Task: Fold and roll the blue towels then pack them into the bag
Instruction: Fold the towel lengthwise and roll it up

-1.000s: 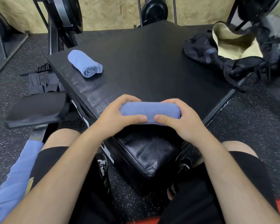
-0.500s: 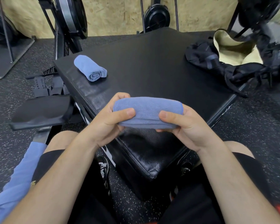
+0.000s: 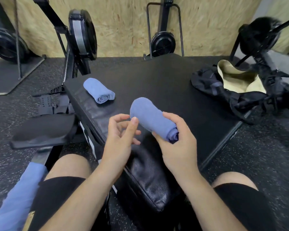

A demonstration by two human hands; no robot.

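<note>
A loose blue cloth towel [image 3: 18, 197] drapes by the near-left thigh. 1 rolled blue towel [image 3: 98, 92] lies at the far left of the black padded box [image 3: 157, 84]. The left hand [image 3: 120, 137] hovers, its fingers loosely spread and holding nothing. Just beside it, the right hand [image 3: 178, 147] curls around a 2nd rolled blue towel [image 3: 152, 119] above the box. The open black fabric bag [image 3: 232, 87] sits far right.

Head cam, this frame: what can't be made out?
Head view throughout.
1. Black bag with cream lining: its crumpled near wall hides the bottom, contents unknown.
2. Blue cloth at lower left: cut off by frame edges, partly behind the thigh.
3. Rolled blue towel in the right hand: underside hidden by that hand.
4. Black equipment top right: motion-blurred.
</note>
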